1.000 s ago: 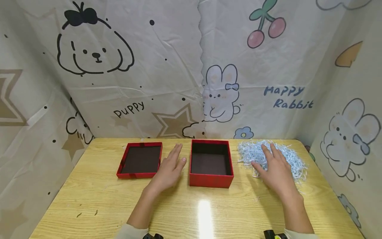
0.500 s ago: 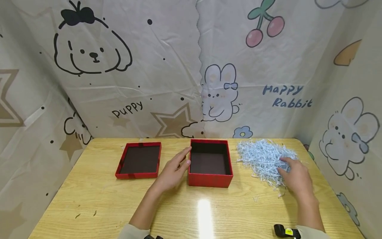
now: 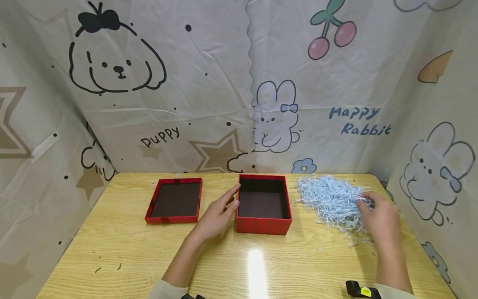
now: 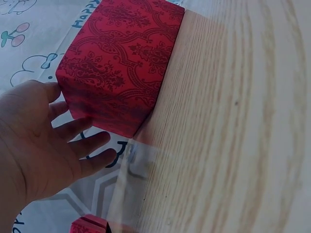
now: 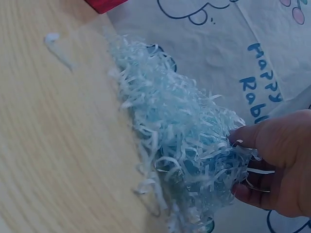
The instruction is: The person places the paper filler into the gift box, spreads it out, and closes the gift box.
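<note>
A red box (image 3: pixel 263 226) with a dark inside stands with its top uncovered at the table's middle; the left wrist view shows its dark scroll pattern. My left hand (image 3: pixel 214 216) is against the box's left side, fingers extended and the fingertips at the wall. To the right lies a loose heap of pale blue shredded paper (image 3: pixel 328 201). At the heap's right end my right hand (image 3: pixel 382 218) pinches some strands between thumb and bent fingers, as the right wrist view shows. Some of its fingertips are hidden among the strands.
A shallow red lid (image 3: pixel 173 220) lies inside-up left of my left hand. Stray paper strands lie in front of the heap. The wooden table (image 3: pixel 298 265) ends at a printed cloth backdrop (image 3: pixel 216 104) behind and at both sides.
My right hand has moved from above the heap to its right end, fingers bending into the paper. My left hand has shifted right, up to the box wall.
</note>
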Demonstrator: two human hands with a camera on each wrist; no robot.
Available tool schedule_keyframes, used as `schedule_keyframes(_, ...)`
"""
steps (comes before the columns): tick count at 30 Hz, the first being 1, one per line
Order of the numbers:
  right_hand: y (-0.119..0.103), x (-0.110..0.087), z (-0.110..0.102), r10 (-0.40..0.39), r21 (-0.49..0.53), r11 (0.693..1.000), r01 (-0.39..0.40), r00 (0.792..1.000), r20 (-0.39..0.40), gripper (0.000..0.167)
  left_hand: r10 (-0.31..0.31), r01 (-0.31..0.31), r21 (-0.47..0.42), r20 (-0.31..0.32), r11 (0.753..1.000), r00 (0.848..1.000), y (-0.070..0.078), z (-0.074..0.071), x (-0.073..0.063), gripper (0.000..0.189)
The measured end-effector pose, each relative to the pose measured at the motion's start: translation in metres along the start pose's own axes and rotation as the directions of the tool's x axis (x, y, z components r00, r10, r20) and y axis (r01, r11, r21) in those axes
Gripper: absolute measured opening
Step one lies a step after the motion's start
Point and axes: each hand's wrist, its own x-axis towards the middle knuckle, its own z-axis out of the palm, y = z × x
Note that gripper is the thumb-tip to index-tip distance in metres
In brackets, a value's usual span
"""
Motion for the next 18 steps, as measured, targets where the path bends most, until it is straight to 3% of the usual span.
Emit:
schedule_keyframes(6, -0.016, -0.002, -0.018, 0.03, 0.073, 0.997, -0.026, 0.998, -0.053, 0.037, -0.008, 0.008, -0.002, 0.004, 1.0, 1.0, 0.0, 0.0, 0.0, 0.054)
schedule_keyframes(10, -0.028, -0.002, -0.028, 0.098, 0.124, 0.988, -0.089, 0.993, -0.068, 0.04, -0.027, 0.027, -0.006, 0.004, 1.0, 1.0, 0.001, 0.0, 0.0, 0.054)
schedule_keyframes(18, -0.039, -0.003, -0.042, 0.137, 0.115, 0.986, -0.121, 0.98, -0.146, 0.038, -0.024, 0.024, -0.012, -0.007, 1.0, 1.0, 0.002, 0.001, 0.0, 0.055)
